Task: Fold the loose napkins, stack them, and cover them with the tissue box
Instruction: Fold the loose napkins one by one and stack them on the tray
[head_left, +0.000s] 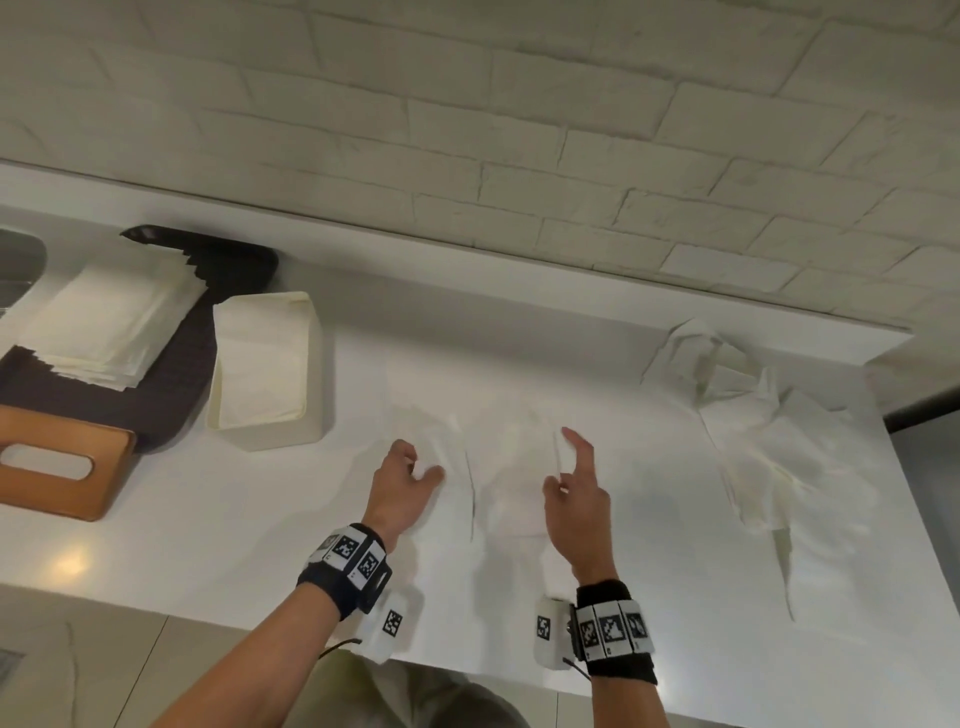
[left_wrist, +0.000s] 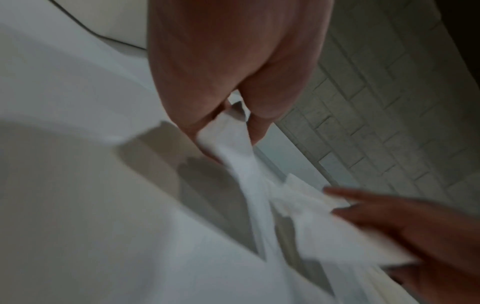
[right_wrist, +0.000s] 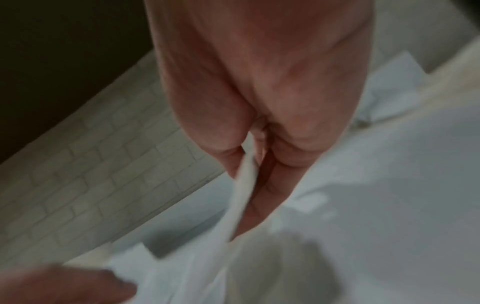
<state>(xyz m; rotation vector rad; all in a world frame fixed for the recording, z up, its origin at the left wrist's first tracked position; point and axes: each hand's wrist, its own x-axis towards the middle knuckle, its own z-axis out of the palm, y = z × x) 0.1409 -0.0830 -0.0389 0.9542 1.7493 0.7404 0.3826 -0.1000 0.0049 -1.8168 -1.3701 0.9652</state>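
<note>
A white napkin is held just above the white counter between my two hands. My left hand pinches its left edge; the left wrist view shows the napkin caught between thumb and fingers. My right hand pinches the right edge, index finger pointing up; the right wrist view shows that napkin edge between its fingers. A heap of loose napkins lies at the right. A stack of folded napkins sits on a dark tray at the left. The wooden tissue box lies at the front left.
A cream open container with a napkin inside stands beside the tray. A white brick wall runs along the back of the counter. A sink rim shows at the far left. The counter ends at the right near the loose heap.
</note>
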